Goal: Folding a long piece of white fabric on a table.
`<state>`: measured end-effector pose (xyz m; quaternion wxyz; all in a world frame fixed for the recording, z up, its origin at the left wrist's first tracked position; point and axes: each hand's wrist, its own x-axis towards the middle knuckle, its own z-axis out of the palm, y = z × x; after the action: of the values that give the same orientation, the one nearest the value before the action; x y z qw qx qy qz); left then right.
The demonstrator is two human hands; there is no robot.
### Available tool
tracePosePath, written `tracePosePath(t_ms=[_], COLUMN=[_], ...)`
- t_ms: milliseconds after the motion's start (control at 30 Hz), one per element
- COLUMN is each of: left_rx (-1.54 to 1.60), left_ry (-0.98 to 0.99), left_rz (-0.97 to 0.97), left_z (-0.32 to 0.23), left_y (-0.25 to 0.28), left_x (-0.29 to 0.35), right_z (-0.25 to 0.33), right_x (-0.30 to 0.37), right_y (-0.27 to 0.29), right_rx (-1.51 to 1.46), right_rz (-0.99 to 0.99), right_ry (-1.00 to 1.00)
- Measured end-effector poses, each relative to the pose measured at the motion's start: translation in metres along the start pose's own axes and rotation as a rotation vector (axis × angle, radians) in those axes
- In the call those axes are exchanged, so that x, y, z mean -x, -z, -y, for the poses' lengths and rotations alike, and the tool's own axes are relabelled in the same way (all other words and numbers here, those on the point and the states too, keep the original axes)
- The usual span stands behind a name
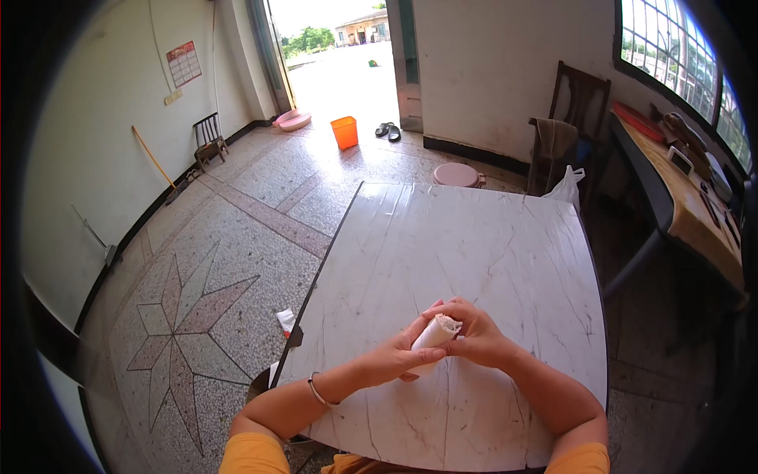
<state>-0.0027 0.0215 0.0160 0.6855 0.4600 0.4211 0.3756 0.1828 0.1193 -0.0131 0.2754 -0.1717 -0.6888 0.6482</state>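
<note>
Between my two hands, just above the table (379,276), is a white roll that looks like tissue paper (430,340). It is tilted, and its upper end is ragged, with a pale pinkish-brown middle. My left hand (392,357) wraps the roll from the left, thumb laid along its lower part. From the right, my right hand (480,338) closes round the upper end, with fingers curled over the far side and the thumb near the ragged edge. The roll's far side is hidden by my fingers.
The white marbled table fills the space before me. A white plastic bag (567,188) hangs at its far right corner. Beyond stand a pink lidded bucket (456,174), an orange bin (344,133) and dark slippers (388,131). A cluttered side table (685,189) is at the right.
</note>
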Motion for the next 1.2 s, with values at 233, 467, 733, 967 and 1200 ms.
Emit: tracePosePath(t_ms=[233, 467, 733, 967, 1200], left_rx=[0.494, 0.204, -0.837, 0.188, 0.258], left_ry=[0.254, 0.083, -0.183, 0.112, 0.119], left_rz=[0.335, 0.063, -0.307, 0.136, 0.265], left_z=[0.022, 0.005, 0.011, 0.017, 0.010], left_y=[0.031, 0.015, 0.008, 0.021, 0.013], left_x=[-0.005, -0.007, -0.005, -0.004, -0.005], right_z=[0.013, 0.013, 0.006, 0.019, 0.020], right_x=[-0.001, -0.002, -0.002, 0.002, 0.001], right_y=[0.008, 0.012, 0.002, 0.001, 0.011], right_rx=[-0.106, -0.078, -0.166, -0.257, -0.372], right_rz=[0.152, 0.042, -0.041, 0.061, 0.181], right_ry=[-0.109, -0.266, -0.192, -0.169, -0.226])
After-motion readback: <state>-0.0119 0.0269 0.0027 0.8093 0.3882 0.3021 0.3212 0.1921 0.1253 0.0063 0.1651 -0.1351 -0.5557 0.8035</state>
